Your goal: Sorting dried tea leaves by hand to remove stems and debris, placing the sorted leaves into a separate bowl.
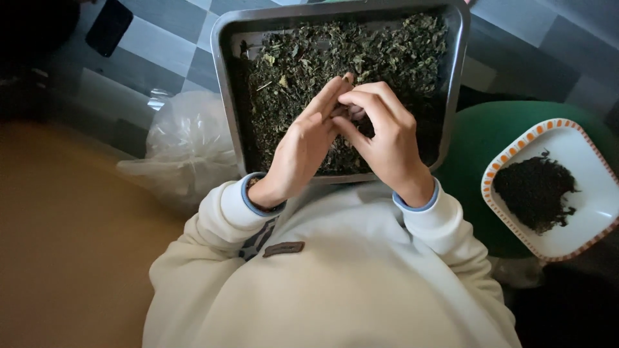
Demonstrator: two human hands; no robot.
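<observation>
dried green leaves (290, 64) fill a metal tray (222, 71) on the person's lap, lying directly under both hands. left of the tray sits a crumpled clear plastic bag (187, 142). the left hand (303, 145) is flat, fingers straight; the right hand (383, 138) curls against it, fingertips pinching something too small to tell. farther right, a white orange-rimmed dish (580, 238) holds darker leaves (534, 190).

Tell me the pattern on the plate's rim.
Orange and white dashes around the white plate, head view.
</observation>
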